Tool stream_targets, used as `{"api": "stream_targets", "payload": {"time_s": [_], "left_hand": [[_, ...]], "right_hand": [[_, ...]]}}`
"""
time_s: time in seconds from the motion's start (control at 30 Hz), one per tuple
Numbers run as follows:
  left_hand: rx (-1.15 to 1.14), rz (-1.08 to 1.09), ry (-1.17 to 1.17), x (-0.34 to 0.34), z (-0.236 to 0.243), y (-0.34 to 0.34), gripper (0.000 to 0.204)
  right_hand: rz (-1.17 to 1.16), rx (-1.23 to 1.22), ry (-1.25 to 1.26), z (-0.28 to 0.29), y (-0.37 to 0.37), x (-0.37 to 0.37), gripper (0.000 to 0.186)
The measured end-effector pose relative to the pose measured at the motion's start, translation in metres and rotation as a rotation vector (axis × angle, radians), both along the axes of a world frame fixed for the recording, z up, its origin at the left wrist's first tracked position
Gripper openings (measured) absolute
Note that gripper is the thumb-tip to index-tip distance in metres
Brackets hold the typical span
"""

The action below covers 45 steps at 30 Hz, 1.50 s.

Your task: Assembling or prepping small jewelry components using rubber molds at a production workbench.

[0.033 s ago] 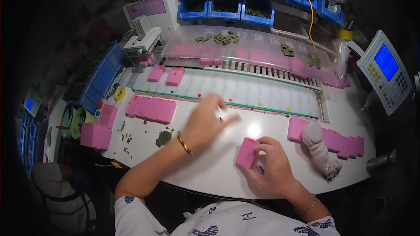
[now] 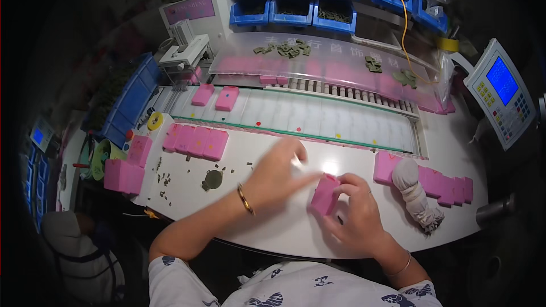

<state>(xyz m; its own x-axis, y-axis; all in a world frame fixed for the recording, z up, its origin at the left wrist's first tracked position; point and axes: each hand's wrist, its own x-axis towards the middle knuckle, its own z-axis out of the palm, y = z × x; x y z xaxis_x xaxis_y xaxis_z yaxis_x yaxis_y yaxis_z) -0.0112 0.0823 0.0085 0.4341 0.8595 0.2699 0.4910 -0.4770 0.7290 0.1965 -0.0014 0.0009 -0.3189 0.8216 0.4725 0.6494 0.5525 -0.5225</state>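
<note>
My right hand (image 2: 355,216) grips an upright-tilted pink block (image 2: 324,193) over the white worktop (image 2: 284,227). My left hand (image 2: 281,173), blurred, has its fingers apart, one reaching to the top of that block. Several pink blocks (image 2: 194,141) lie in a row left of my hands, near a dark round piece (image 2: 212,179) and small green scraps. Beside my right hand, a pale cloth bundle (image 2: 414,199) lies against more pink blocks (image 2: 446,187).
Behind runs a glass-edged track (image 2: 318,122) under a plastic shelf (image 2: 341,51); blue bins (image 2: 293,20) stand above. A keypad display (image 2: 500,88) is at right, a small press (image 2: 185,54) at back left. A co-worker (image 2: 79,256) is at lower left.
My left hand has moved down and right toward the pink block in my right hand. That block and my right hand have shifted slightly.
</note>
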Motion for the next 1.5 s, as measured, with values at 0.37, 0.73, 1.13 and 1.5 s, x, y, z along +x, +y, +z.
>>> {"api": "stream_targets", "payload": {"time_s": [0.37, 0.73, 1.13, 1.5], "left_hand": [[-0.039, 0.035, -0.083, 0.008, -0.020, 0.000, 0.035], [0.271, 0.569, 0.294, -0.062, -0.047, 0.116, 0.046], [0.256, 0.699, 0.499, -0.105, -0.026, 0.017, 0.047], [0.013, 0.435, 0.052, -0.074, -0.021, -0.014, 0.029]], "right_hand": [[-0.014, 0.048, 0.214, 0.008, 0.003, 0.004, 0.055], [0.013, -0.548, 0.081, 0.011, -0.023, 0.024, 0.015], [0.054, -0.554, 0.027, 0.008, -0.012, 0.026, 0.019], [0.102, -0.513, 0.337, 0.003, -0.005, 0.000, 0.048]]}}
